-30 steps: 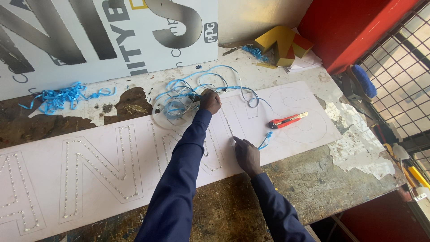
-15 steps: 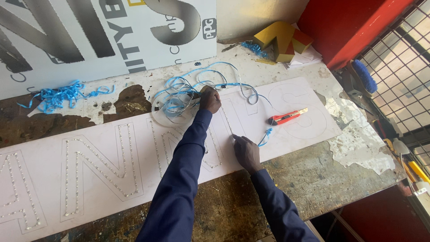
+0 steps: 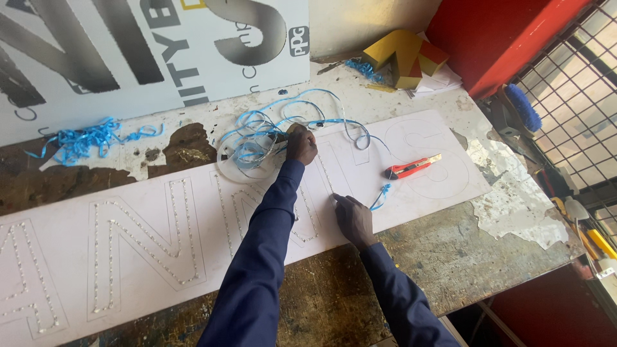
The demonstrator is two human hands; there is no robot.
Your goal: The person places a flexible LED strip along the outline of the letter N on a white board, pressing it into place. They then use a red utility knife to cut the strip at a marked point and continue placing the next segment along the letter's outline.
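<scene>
A long white board [image 3: 148, 212] lies on the workbench, with letter outlines studded with rows of small dots. My left hand [image 3: 300, 144] is at the board's far edge, closed on a tangle of blue strip [image 3: 257, 135]. A thin length of the strip runs from it toward my right hand [image 3: 352, 218]. That hand rests on the board at a letter outline, fingers curled and fingertips pressing the strip down. A loose blue end [image 3: 383, 193] curls just right of it. A red utility knife [image 3: 411, 168] lies on the board farther right.
A grey-lettered sign panel [image 3: 128, 58] leans at the back. Blue shavings [image 3: 90, 138] lie at the left. A yellow and red letter shape [image 3: 405, 56] sits at the back right. A blue brush [image 3: 524, 106] and a wire mesh [image 3: 578, 109] are at the right.
</scene>
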